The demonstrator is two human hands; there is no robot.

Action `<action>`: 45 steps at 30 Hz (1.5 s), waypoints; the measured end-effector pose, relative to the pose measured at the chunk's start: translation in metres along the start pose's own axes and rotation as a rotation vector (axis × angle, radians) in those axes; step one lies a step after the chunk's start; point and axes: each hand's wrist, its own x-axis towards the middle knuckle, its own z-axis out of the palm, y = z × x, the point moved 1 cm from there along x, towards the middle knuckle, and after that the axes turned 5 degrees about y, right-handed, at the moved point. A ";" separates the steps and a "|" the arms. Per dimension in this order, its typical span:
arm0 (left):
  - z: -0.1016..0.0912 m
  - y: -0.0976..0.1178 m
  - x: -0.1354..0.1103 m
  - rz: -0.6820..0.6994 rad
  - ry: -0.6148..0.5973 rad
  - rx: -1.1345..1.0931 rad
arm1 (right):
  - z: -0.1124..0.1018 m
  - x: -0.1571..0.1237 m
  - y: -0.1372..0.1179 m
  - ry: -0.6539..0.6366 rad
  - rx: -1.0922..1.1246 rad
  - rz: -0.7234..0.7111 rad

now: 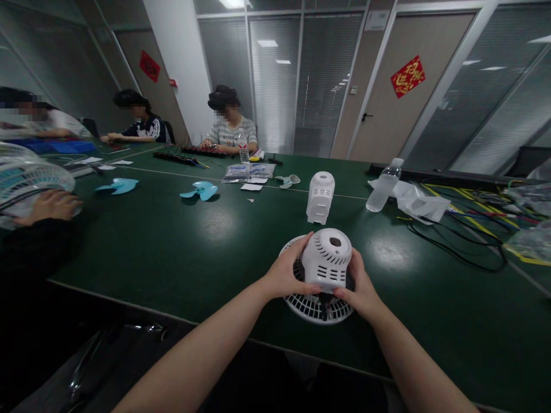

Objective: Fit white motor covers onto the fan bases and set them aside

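Observation:
Between my two hands is a white vented fan motor cover, gripped from both sides. My left hand has its thumb along the cover's lower front edge and its fingers on the left side. On the opposite side my right hand wraps round it, thumb at the lower front corner. Beneath the cover lies a round white fan grille on the table, with dark parts showing at its middle. Just beyond stands another white plastic housing, upright and touched by neither hand.
Light-blue fan blades lie left on the green table. A clear bottle, plastic wrap and black cables are at right. A co-worker's hand rests on a fan grille at far left. Several people sit across the table.

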 end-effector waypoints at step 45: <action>-0.006 0.004 -0.001 -0.066 -0.115 0.009 | -0.002 -0.001 -0.002 -0.038 -0.112 -0.015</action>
